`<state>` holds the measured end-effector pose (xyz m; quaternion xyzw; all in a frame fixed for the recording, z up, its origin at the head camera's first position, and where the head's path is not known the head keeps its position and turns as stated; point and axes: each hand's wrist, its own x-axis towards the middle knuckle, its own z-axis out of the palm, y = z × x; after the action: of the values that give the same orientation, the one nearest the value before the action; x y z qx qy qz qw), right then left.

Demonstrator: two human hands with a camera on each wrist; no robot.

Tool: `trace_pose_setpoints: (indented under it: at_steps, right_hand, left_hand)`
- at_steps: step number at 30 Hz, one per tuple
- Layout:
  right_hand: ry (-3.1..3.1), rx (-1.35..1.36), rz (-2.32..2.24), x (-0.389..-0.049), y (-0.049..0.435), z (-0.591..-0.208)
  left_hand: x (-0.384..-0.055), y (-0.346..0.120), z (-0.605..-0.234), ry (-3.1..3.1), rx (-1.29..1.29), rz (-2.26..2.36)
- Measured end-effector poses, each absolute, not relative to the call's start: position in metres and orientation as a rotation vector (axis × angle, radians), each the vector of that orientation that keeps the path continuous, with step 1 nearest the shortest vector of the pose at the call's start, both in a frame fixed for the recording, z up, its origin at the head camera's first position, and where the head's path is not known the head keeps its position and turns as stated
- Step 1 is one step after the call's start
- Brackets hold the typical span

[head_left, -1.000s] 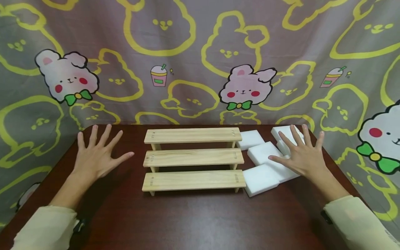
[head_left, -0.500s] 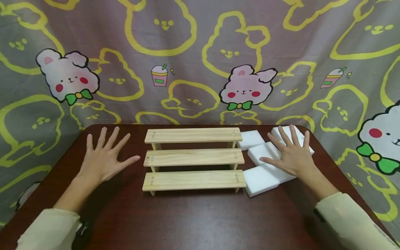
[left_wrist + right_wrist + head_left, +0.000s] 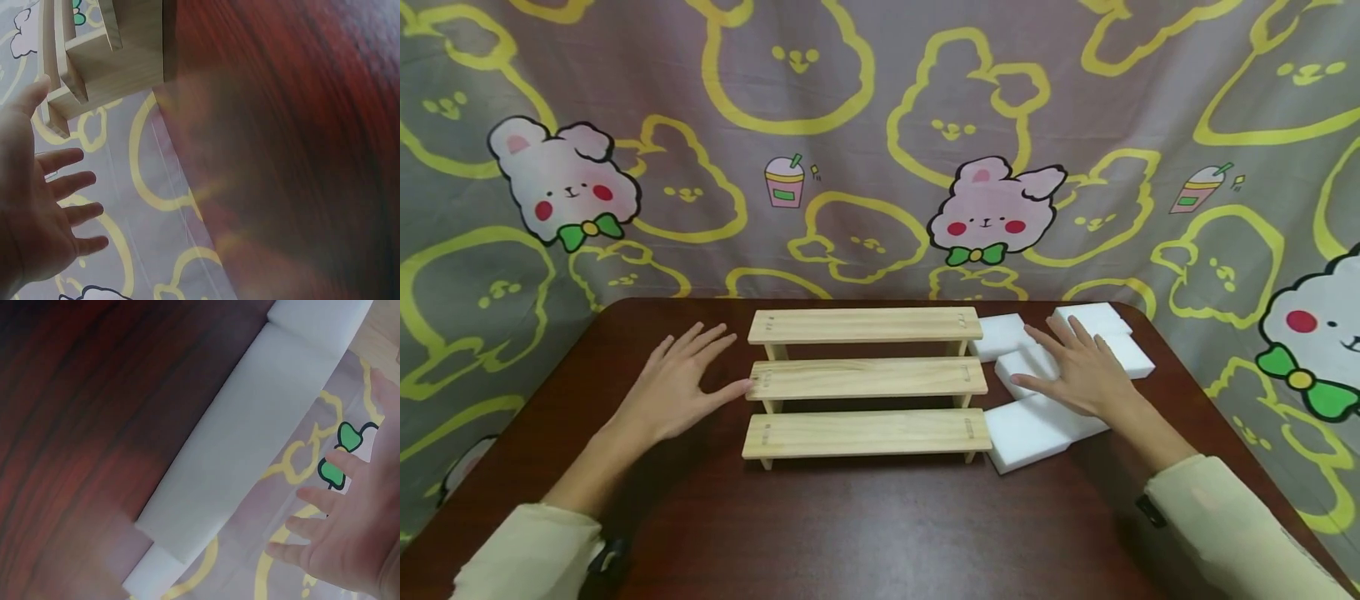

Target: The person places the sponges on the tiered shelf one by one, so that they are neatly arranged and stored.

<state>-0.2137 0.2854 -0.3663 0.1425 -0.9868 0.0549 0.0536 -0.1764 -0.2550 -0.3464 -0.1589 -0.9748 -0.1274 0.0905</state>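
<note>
A three-tier wooden shelf stand (image 3: 867, 433) of pale wood stands mid-table. My left hand (image 3: 673, 387), fingers spread, is beside its left end; the thumb overlaps the edge of the middle shelf in the head view. In the left wrist view the hand (image 3: 37, 206) holds nothing, and the stepped side of the stand (image 3: 125, 62) shows above it. My right hand (image 3: 1086, 375) is spread over several white foam blocks (image 3: 1026, 433) at the stand's right. The right wrist view shows that hand (image 3: 350, 519) with nothing in it, apart from a foam block (image 3: 231, 444).
A dark reddish-brown table (image 3: 880, 533) carries everything. Behind it and at both sides hangs a grey curtain (image 3: 865, 75) with yellow outlines and cartoon rabbits. More foam blocks (image 3: 1127, 354) lie near the table's back right corner.
Both hands have moved inward: the left to the right, up to the stand's end, the right to the left across the foam blocks. The stand and the blocks stay where they were.
</note>
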Motion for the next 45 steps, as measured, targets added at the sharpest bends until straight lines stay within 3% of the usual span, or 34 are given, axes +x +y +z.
trace_pose_setpoints:
  at_steps: [16,29,45]
  right_hand:
    - [-3.076,0.517,0.563,-0.243,0.276,-0.362]
    - [-3.156,0.382,0.695,-0.277,0.277,-0.36]
    - [-3.265,0.437,0.729,-0.298,0.28,-0.359]
  left_hand:
    - [-0.178,-0.246,-0.354,-2.836,-0.628,-0.891]
    - [-0.186,-0.244,-0.36,-2.759,-0.696,-0.908]
    - [-0.189,-0.244,-0.352,-2.828,-0.765,-0.955]
